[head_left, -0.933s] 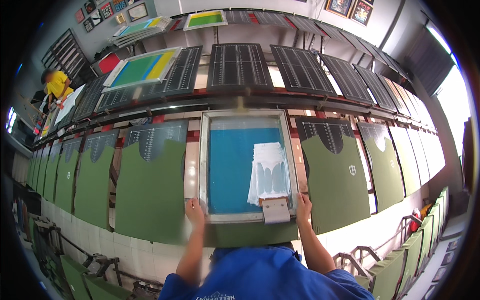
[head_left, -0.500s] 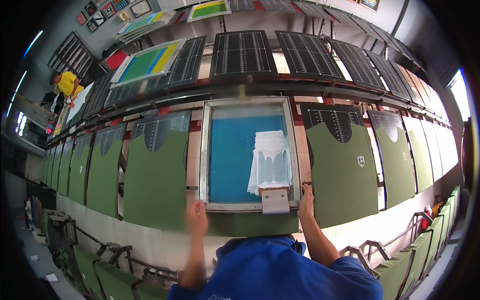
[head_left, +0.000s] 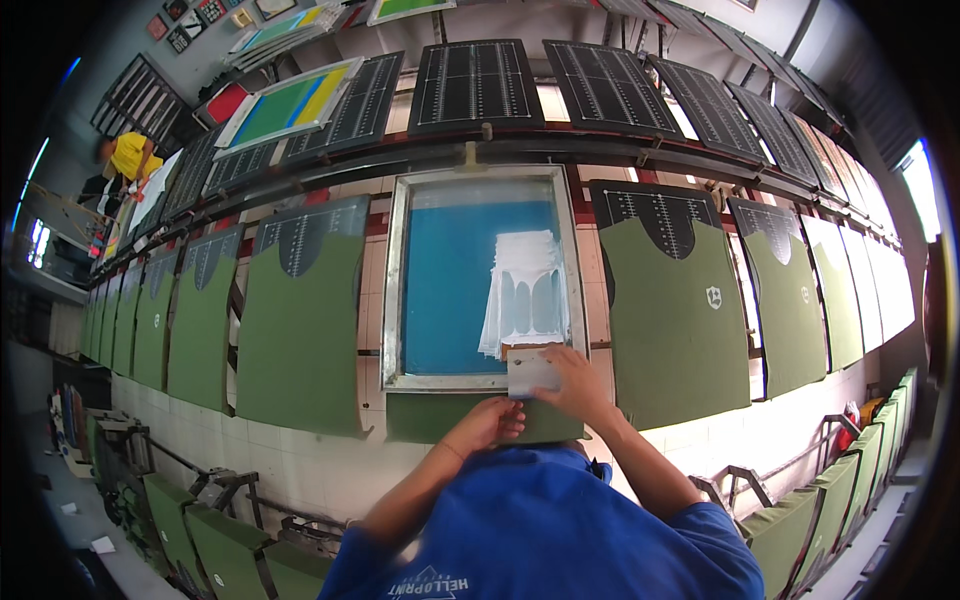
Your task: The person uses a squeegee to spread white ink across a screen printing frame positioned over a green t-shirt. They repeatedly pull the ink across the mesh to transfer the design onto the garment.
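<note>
A metal-framed printing screen point(head_left: 393, 280) with blue mesh point(head_left: 445, 290) lies over a board dressed in a green shirt point(head_left: 430, 415). White ink point(head_left: 522, 268) coats the right part of the mesh in streaks around pale arched shapes. A squeegee with a flat grey-white plate point(head_left: 521, 378) rests across the screen's near edge, at the lower end of the ink. Gripping the plate's right side is my right hand point(head_left: 575, 382). My left hand point(head_left: 487, 423) has its fingers curled at the plate's lower left corner; whether anything is pinched in them is hidden.
Green shirts on boards point(head_left: 300, 330) stand in a row to the left, and others point(head_left: 672, 320) to the right. Behind a rail point(head_left: 640, 160) are bare black boards point(head_left: 475, 88) and another screen point(head_left: 290, 105). A person in yellow point(head_left: 130, 155) works at far left.
Both hands have left the screen's sides and come inward to the squeegee, the right now gripping its plate. The whole view has shifted slightly, with the screen appearing higher and further left.
</note>
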The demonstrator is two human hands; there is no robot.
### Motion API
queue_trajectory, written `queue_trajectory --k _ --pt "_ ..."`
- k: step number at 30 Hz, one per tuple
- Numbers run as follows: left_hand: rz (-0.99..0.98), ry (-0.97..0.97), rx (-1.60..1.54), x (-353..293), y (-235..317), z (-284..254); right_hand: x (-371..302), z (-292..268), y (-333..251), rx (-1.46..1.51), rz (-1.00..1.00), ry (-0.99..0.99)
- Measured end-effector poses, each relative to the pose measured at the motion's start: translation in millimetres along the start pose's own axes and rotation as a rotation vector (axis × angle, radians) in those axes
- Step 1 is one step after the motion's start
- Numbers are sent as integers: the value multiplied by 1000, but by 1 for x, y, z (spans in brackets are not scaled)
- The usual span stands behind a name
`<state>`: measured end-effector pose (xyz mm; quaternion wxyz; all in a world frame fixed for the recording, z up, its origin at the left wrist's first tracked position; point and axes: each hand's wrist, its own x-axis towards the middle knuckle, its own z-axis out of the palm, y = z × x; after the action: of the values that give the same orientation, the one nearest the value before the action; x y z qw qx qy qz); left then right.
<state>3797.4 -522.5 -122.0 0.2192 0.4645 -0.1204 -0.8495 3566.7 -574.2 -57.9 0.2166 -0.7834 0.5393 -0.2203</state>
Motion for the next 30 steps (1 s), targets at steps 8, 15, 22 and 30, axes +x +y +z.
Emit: queue_trajectory --k 8,15,22,30 --pt "74 -40 -330 26 -13 2 15 4 -24 -313 -54 -186" --pt "108 163 -270 37 -14 17 119 -23 -4 -245 21 -187" --pt "63 171 -199 26 -8 22 206 -17 35 -276 -81 -74" --pt "83 136 -149 26 -7 16 116 0 3 -250 -18 -157"
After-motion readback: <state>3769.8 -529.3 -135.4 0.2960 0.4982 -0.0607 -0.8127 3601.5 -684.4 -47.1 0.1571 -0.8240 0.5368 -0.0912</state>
